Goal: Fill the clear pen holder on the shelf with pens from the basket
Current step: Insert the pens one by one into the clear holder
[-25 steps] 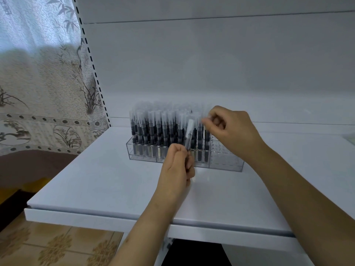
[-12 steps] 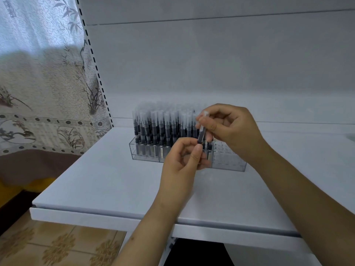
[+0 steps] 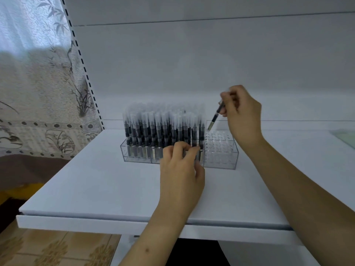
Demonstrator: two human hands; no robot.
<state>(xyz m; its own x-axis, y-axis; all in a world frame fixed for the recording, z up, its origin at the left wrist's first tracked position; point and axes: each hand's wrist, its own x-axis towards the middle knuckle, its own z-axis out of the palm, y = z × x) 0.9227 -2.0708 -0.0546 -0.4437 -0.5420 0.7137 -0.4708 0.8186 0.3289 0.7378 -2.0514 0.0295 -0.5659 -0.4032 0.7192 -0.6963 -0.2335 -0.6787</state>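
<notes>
The clear pen holder (image 3: 221,160) stands on the white shelf (image 3: 96,185). Its left and middle parts are packed with several upright black pens with frosted caps (image 3: 153,129); its right end shows bare holes. My right hand (image 3: 242,114) pinches one pen (image 3: 215,118), tilted, tip down, just above the bare holes at the right. My left hand (image 3: 182,169) is in front of the holder with curled fingers that hold pens, partly hidden behind the fingers. The basket is not in view.
The shelf's white back panel rises behind the holder. A perforated upright (image 3: 84,68) and a patterned curtain (image 3: 34,83) stand to the left. A greenish thing (image 3: 345,137) lies at the shelf's right edge. Tiled floor (image 3: 57,248) shows below.
My right hand took a pen from my left hand and carried it up and right, over the holder's bare right end. My left hand stayed in front of the holder.
</notes>
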